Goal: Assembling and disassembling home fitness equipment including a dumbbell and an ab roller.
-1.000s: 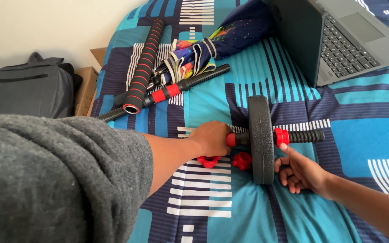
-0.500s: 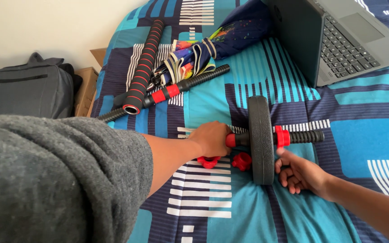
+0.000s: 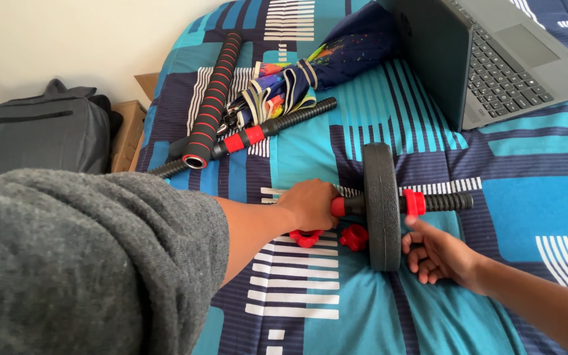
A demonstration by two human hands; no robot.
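A black weight plate [image 3: 382, 204] stands on edge on a short dumbbell bar lying on the bed. My left hand [image 3: 310, 205] is closed around the bar's left end, next to a red collar. On the plate's right side a red collar nut [image 3: 414, 202] sits on the threaded black bar [image 3: 447, 201]. My right hand [image 3: 436, 253] rests just below that nut, fingers loosely spread, a fingertip near the nut. Two loose red collar nuts [image 3: 354, 237] lie on the blanket under the bar, between my left hand and the plate.
A second black bar with red collars [image 3: 244, 137] and a black foam-covered tube [image 3: 212, 102] lie at the upper left. A folded colourful umbrella [image 3: 310, 72] and an open grey laptop [image 3: 494, 56] lie behind. A grey backpack [image 3: 31, 131] stands beside the bed.
My right hand has crept slightly up toward the red nut on the bar's right side. My left hand and the plate have stayed put.
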